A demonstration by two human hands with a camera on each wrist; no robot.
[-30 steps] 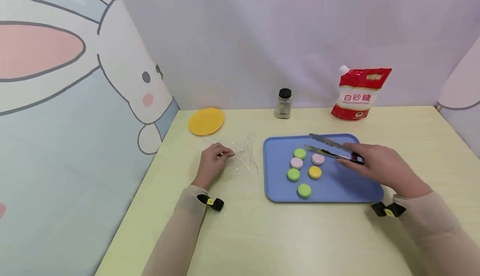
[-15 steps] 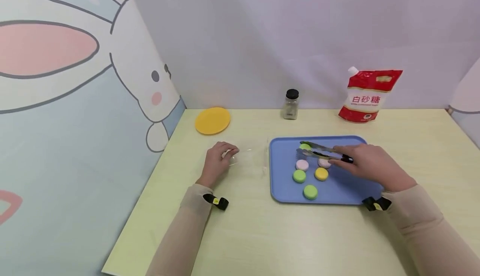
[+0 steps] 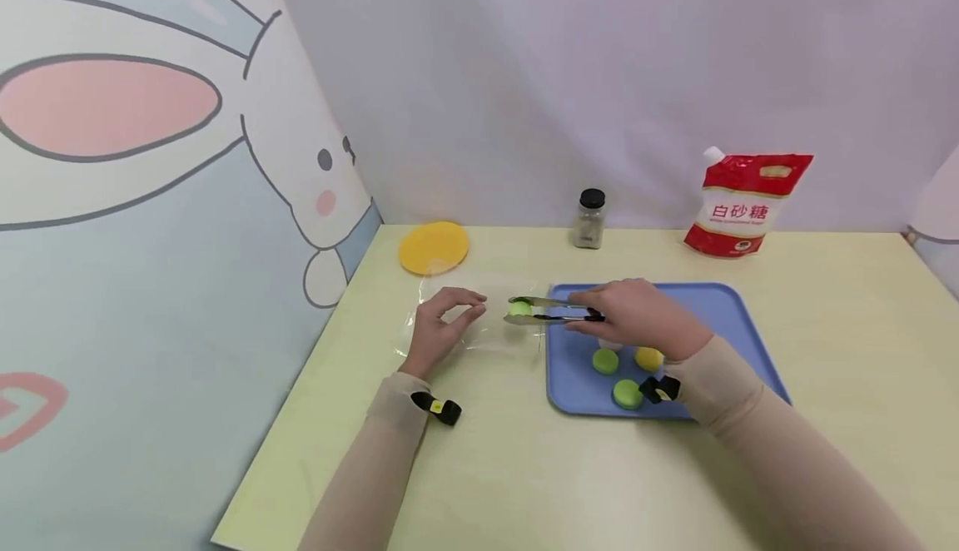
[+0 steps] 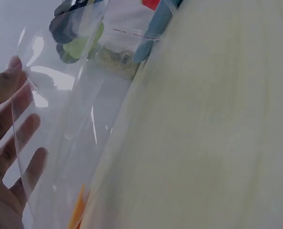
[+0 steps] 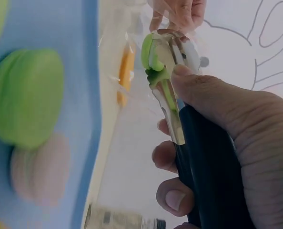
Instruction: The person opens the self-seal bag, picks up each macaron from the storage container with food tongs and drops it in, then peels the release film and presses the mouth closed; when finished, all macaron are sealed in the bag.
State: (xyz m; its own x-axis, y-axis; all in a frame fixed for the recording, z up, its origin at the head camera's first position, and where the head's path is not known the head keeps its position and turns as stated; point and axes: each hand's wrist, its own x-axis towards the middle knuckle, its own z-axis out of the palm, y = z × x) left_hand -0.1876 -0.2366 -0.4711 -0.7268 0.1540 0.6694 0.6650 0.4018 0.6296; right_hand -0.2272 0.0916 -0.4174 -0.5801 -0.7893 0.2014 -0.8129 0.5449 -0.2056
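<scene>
My right hand (image 3: 637,314) grips black-handled metal tongs (image 3: 558,302), which pinch a green macaron (image 3: 520,308) left of the blue tray (image 3: 573,397). In the right wrist view, the thumb lies along the tongs and the fingers curl round the handle. My left hand (image 3: 436,330) holds the edge of a clear plastic bag (image 4: 60,119) between thumb and index finger, its other fingers spread behind the film. The macaron in the tongs is close to the left fingertips, over the bag; I cannot tell whether it is inside.
On the tray lie green macarons (image 3: 628,394), a yellow one (image 3: 648,358) and a pink one (image 5: 41,169), partly hidden by the right arm. Behind stand a yellow plate (image 3: 433,248), a black-lidded jar (image 3: 589,220) and a red-and-white sugar pouch (image 3: 745,206). A wall rises at left.
The tongs have closed on a green macaron and lifted it off the tray, moving left to the bag. The left hand stays at the bag, thumb and index finger now farther apart.
</scene>
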